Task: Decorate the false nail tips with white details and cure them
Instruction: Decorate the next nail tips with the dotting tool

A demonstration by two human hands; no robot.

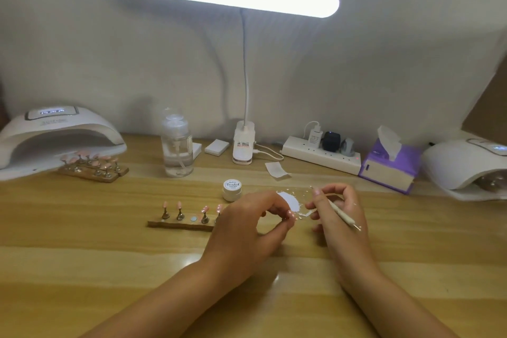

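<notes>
My left hand [255,217] hovers palm-down, grip pinching a pink nail tip [291,215] above the bench [109,255]. Right hand [338,208] grips the dotting pen [341,214] slanted, beside the white paint [290,200]; 4 tips [179,204] sit on the stand [181,223].

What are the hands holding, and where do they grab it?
The right hand pinches a thin dotting pen near its middle. The left hand is pinched together, but what it holds, if anything, is hidden.

My table [82,255] is smooth, shiny wood. The curing lamp [55,132] at far left is glossy white plastic.
</notes>
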